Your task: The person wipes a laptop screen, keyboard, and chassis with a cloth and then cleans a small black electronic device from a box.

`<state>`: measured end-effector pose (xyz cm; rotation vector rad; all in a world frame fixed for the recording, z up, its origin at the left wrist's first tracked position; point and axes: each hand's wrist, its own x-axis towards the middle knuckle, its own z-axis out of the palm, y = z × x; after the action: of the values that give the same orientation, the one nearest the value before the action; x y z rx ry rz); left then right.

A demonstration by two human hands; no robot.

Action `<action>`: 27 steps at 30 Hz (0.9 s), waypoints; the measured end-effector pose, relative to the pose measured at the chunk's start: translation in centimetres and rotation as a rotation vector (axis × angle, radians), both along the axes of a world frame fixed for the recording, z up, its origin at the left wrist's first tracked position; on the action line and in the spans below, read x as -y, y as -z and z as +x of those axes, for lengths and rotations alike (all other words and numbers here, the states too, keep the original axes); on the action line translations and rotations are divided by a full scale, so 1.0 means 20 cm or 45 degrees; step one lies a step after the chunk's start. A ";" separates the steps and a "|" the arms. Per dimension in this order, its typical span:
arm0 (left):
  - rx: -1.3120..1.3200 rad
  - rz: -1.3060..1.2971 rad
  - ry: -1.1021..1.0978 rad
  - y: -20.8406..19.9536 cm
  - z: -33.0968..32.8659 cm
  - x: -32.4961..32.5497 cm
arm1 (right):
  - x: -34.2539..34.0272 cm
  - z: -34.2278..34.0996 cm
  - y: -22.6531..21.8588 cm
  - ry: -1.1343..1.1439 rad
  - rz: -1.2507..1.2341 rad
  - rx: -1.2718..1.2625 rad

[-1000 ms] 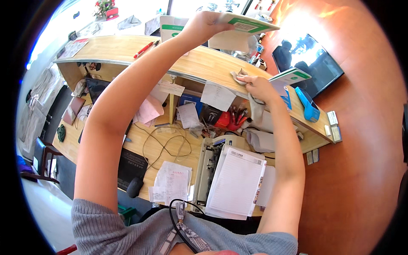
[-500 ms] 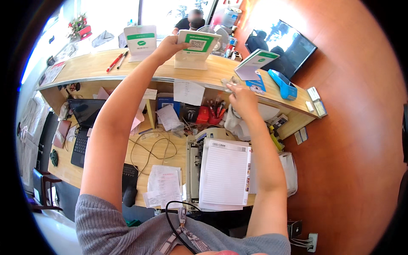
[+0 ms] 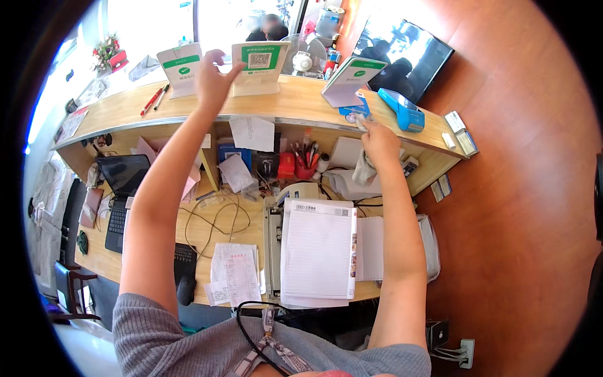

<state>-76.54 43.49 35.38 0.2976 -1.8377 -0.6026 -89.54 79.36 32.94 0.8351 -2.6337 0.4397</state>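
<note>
My left hand (image 3: pixel 215 81) is raised over the raised counter ledge with thumb and fingers apart, holding nothing. It hovers between a white-and-green sign stand (image 3: pixel 182 70) on its left and a second stand with a square code (image 3: pixel 259 68) on its right; the thumb comes close to the second stand's edge. My right hand (image 3: pixel 380 143) grips a greyish cloth (image 3: pixel 364 168), which hangs below the fist at the ledge's front edge. A bit of it shows at the fingertips, beside a blue card (image 3: pixel 357 108) under the tilted third stand (image 3: pixel 353 81).
A blue card terminal (image 3: pixel 402 110) stands right of the third stand. Red and black pens (image 3: pixel 152 100) lie at left. Below are a laptop (image 3: pixel 123 174), loose cables, a red pen holder (image 3: pixel 305 171) and a printer with a lined pad (image 3: pixel 317 251). A person (image 3: pixel 269 30) is beyond the counter.
My left hand has let go of the stand with the square code and shifted left. My right hand has moved right along the ledge with the cloth. The whole view has shifted slightly.
</note>
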 end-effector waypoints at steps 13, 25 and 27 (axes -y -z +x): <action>0.550 0.043 0.361 0.14 -0.86 -0.62 | 0.00 -0.04 -0.07 -0.120 0.242 -0.072; -0.373 0.248 0.360 0.09 -0.73 -0.58 | 0.54 -0.24 -0.14 -0.522 0.419 -0.110; -0.353 0.284 0.380 0.09 -0.74 -0.61 | 0.55 -0.52 -0.09 -0.347 0.408 -0.084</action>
<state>-91.35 55.60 33.55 0.0794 -1.5584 -1.0080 -99.97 68.33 34.76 1.2934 -2.5738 0.0499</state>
